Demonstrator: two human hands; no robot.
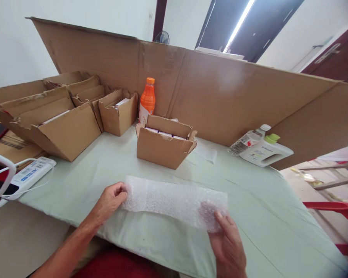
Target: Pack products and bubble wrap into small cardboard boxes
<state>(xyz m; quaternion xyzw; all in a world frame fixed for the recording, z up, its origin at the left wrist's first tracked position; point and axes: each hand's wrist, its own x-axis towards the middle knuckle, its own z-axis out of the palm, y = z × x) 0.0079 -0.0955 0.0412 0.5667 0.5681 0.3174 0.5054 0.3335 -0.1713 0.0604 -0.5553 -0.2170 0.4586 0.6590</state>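
holds a long rectangular strip of dimpled plastic bubble wrap [168,199] above the front of the table [263,216], covered in smooth pale-green cloth with faint creases. faces a corrugated cardboard box [159,146], open-topped and ragged-edged, before a tall cardboard panel [220,92]. has a stretch of cloth between strip and box, a wider one to the right. pinches the left end with the left grip [111,200], grasps the right end with the right grip [229,239], fingers visible through the film. looks translucent, whitish, spread out, slightly curved along its lower edge.
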